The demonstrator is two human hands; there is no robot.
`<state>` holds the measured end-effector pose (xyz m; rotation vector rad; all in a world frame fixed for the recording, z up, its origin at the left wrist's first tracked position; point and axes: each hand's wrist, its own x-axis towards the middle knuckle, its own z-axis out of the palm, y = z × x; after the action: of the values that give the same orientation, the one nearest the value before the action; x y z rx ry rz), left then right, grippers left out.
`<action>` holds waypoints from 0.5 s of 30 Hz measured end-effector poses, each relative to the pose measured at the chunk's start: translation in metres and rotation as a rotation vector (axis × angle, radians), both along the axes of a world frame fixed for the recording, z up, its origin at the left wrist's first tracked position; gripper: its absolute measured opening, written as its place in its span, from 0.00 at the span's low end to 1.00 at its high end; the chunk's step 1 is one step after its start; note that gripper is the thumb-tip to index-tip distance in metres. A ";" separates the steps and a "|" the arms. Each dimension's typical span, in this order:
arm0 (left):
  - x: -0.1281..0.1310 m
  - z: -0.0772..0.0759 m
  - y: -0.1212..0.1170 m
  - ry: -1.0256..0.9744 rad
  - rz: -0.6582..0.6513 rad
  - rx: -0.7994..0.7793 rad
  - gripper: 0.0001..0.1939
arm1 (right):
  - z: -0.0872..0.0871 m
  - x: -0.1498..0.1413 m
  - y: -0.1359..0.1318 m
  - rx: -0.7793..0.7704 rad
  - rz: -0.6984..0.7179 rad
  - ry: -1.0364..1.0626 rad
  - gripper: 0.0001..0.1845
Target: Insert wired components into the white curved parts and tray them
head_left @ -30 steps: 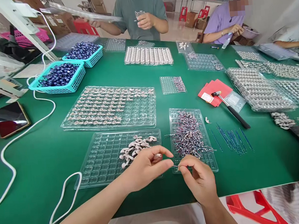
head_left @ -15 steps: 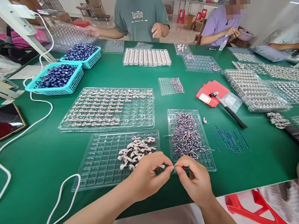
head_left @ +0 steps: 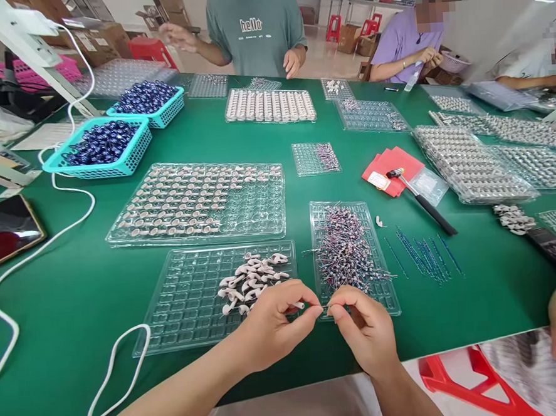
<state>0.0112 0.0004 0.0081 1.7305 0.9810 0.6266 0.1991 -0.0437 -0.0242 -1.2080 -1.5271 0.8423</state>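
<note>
My left hand (head_left: 280, 324) is closed in a pinch, with the stem of a white earbud shell (head_left: 297, 305) showing between its fingers. My right hand (head_left: 367, 328) pinches thumb to forefinger just beside it; a thin, tiny piece is between the fingertips, too small to name. Behind the left hand, a pile of white earbud shells (head_left: 247, 284) lies in a clear blister tray (head_left: 180, 302). Beyond the right hand, another clear tray (head_left: 388, 298) carries a heap of small parts with thin wires (head_left: 346, 248).
A larger tray (head_left: 259, 215) partly filled with earbud shells lies farther back. On the right are a hammer (head_left: 426, 208), red packets (head_left: 400, 163), blue strands (head_left: 425, 255) and stacked trays (head_left: 473, 164). Blue baskets (head_left: 133, 155), a phone (head_left: 10, 227) and white cable (head_left: 11, 318) occupy the left. Co-workers sit around.
My fingertips have drawn slightly apart, the right hand shifting a little to the right. Across the table, a person's hand has left the clear tray stack and is raised. The view has shifted slightly.
</note>
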 end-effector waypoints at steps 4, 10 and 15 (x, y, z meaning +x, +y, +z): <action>0.000 0.001 0.001 -0.021 0.002 -0.009 0.08 | 0.001 0.002 0.000 -0.021 -0.005 0.014 0.07; -0.002 0.000 0.005 -0.032 0.026 -0.044 0.08 | 0.000 0.006 -0.001 -0.019 -0.015 0.056 0.07; -0.008 -0.001 0.006 -0.061 0.015 -0.262 0.10 | -0.007 0.010 -0.004 -0.044 -0.075 0.131 0.05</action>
<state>0.0036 0.0067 0.0073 1.4666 0.9872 0.5314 0.2089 -0.0473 -0.0314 -1.2109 -1.3563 0.8915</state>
